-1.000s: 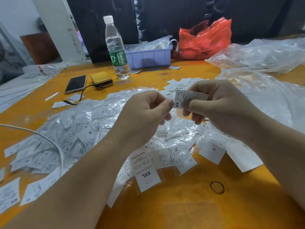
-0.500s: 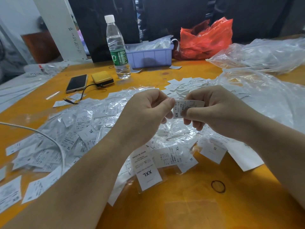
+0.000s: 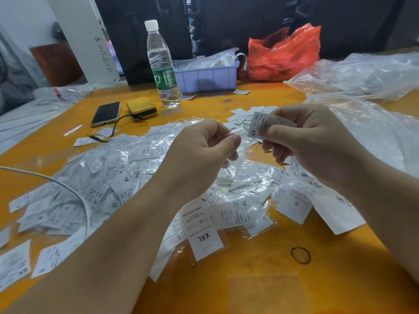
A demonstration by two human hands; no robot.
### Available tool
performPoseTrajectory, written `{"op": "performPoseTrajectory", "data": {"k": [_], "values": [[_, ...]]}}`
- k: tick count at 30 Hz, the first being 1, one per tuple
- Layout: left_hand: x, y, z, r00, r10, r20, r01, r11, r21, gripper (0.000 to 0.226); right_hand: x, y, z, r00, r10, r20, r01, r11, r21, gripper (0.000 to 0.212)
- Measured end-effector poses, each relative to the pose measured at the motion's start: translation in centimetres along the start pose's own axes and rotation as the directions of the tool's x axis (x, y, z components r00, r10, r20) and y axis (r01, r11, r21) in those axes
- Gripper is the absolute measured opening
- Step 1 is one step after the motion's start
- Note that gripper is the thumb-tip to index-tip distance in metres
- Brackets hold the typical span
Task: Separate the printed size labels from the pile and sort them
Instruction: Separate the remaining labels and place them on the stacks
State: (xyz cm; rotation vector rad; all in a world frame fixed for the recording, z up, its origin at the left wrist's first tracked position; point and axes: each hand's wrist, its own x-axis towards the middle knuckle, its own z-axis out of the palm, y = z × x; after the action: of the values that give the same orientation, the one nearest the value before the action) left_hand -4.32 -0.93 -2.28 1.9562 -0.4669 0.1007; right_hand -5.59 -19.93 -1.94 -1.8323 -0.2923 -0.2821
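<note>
Early going, judging by the heap: most labels lie unsorted in the pile (image 3: 127, 177) across the orange table (image 3: 260, 279), many inside clear sleeves. One XS label (image 3: 260, 124) up off the pile, pinched in the right hand (image 3: 313, 143) between thumb and curled fingers, held just above a small loose cluster of bare labels (image 3: 243, 114) behind — probably a sorted group started. Left hand (image 3: 204, 152) just beside, thumb pressed to fingers on what looks like a clear sleeve (image 3: 226, 138) — hard to confirm. Plenty left: XXL, XL and S labels in view, not yet grouped.
</note>
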Motion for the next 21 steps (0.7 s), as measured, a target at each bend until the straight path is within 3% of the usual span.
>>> {"op": "performPoseTrajectory", "data": {"k": [11, 21], "values": [[-0.1, 0.06, 0.0, 1.0, 0.014, 0.009, -0.014, 1.0, 0.002, 0.012, -0.18, 0.31, 0.56, 0.994, 0.016, 0.113, -0.011, 0.999, -0.042, 0.01], [-0.12, 0.08, 0.1, 0.999, 0.032, -0.014, -0.032, 0.999, -0.004, 0.009, -0.09, 0.15, 0.3, 1.0, -0.009, 0.0, 0.009, 1.0, -0.011, 0.011]]}}
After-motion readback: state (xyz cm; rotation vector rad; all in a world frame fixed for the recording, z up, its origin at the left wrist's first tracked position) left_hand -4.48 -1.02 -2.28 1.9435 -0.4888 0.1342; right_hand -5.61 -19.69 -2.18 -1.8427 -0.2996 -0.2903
